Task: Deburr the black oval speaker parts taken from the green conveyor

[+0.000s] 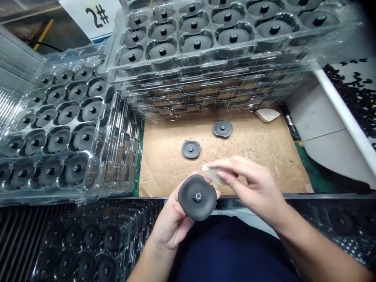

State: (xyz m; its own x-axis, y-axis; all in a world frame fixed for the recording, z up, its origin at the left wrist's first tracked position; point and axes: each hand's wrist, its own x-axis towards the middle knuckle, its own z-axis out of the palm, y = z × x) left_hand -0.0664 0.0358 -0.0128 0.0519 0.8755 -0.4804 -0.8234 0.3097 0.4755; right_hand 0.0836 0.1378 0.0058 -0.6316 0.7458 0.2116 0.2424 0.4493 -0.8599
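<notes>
My left hand (169, 223) holds a dark grey rubber disc (197, 197) up in front of me, with its central hex-shaped metal fitting facing me. My right hand (252, 184) pinches a pale, soft-looking pad (213, 174) between its thumb and fingers. The pad sits at the disc's far edge and is partly hidden behind it. Two similar discs (190, 149) (222, 128) lie flat on the brown cardboard sheet (252, 156), beyond my hands.
Stacked clear plastic trays (205, 78) of discs stand ahead, another (58, 117) stands at left, and a dark tray (88, 250) lies near me. A pale pad (267, 114) lies on the cardboard. Black scraps (352, 94) lie at right, past a white rail (346, 113).
</notes>
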